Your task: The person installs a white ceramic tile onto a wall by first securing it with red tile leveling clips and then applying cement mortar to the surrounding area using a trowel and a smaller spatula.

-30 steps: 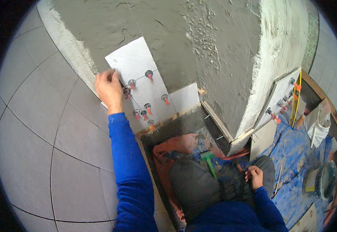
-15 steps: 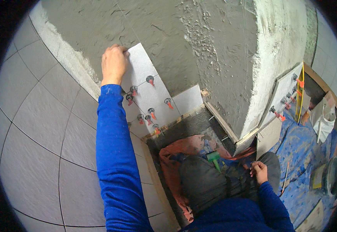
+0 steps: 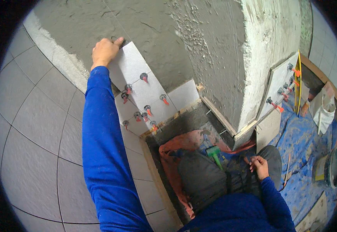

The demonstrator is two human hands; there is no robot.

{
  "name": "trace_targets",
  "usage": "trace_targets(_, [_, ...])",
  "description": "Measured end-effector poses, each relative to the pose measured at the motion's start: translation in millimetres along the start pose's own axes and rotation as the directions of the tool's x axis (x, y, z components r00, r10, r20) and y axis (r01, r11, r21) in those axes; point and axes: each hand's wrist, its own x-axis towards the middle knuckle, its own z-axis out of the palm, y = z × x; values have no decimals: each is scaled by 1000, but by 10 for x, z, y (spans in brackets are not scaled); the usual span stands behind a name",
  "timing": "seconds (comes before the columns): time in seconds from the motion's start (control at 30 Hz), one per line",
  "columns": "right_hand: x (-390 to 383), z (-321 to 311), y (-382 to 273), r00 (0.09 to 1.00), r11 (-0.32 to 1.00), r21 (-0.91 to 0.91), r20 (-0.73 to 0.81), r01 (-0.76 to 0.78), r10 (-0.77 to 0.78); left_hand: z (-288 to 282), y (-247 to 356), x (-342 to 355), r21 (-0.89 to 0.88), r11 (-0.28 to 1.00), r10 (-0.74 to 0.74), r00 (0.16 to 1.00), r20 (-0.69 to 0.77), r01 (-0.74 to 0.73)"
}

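My left hand (image 3: 106, 51) reaches up the mortared wall to the top left corner of a pale grey tile (image 3: 133, 58). Its thumb stretches out along the tile's top edge; the other fingers are bent and partly hidden. Tile levelling clips (image 3: 144, 77) with dark round bases and red handles sit along the joints below, between this tile and its neighbours. Down by my right knee, my right hand (image 3: 260, 167) has its fingers drawn together. A small reddish piece shows at the fingertips, too small to name.
Wet grey mortar (image 3: 153, 38) covers the wall above. Larger grey tiles (image 3: 33, 154) line the left side. A green-handled tool (image 3: 214, 154) lies by my legs. Rightward are a cut tile (image 3: 268, 130), a blue sheet (image 3: 292, 143), a bucket (image 3: 335, 168) and a white bag (image 3: 323, 112).
My left thumb has swung out from the hand to lie along the tile's top edge. The whole view has shifted slightly. My right hand stays by the knee.
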Motion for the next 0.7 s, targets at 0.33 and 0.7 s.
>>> trace_targets(0.33, [-20, -60, 124, 1000, 1000, 29, 5, 1, -1, 61, -67, -19, -7, 996, 86, 996, -18, -86])
trace_targets(0.7, [-78, -110, 132, 999, 999, 35, 34, -9, 8, 21, -85, -196, -80, 990, 117, 993, -12, -118])
